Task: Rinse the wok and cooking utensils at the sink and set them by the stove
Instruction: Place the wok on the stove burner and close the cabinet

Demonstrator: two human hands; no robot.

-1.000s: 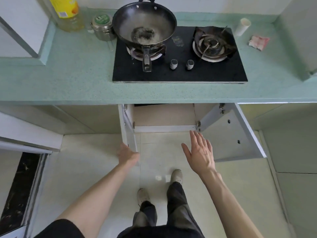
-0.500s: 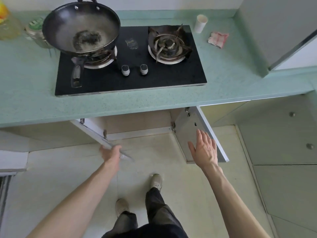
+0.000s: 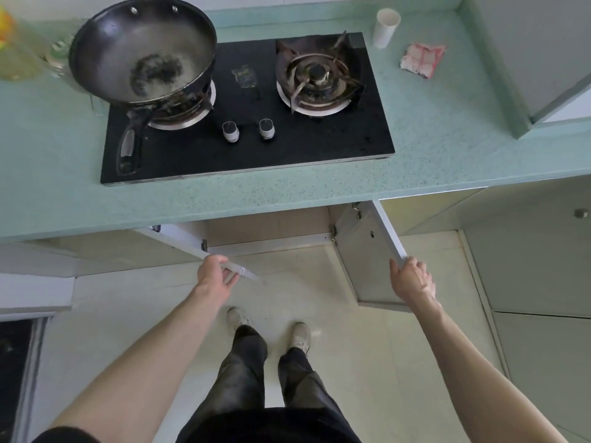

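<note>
Green speckled countertop spans the view w/ the black glass stove sunk into it; everything below is placed relative to that stove. Under the stove's front edge the cabinet stands open: left door swung out towards the person, right door out at an angle. Wok sits on the stove's left burner, tilted a bit, dark residue at its bottom, long handle pointing to the stove's front-left corner. Right burner bare, two knobs at the stove's front centre.

Left hand, below the stove's front, grips the free edge of the left door, fingers curled round it. Right hand, below the stove's right front corner, holds the outer corner of the right door, thumb on the near face, fingers wrapped behind.

Right of the stove: white cup upright, then a crumpled pink-white packet. Left of the stove, beyond the wok: blurred yellow bottle.
</note>
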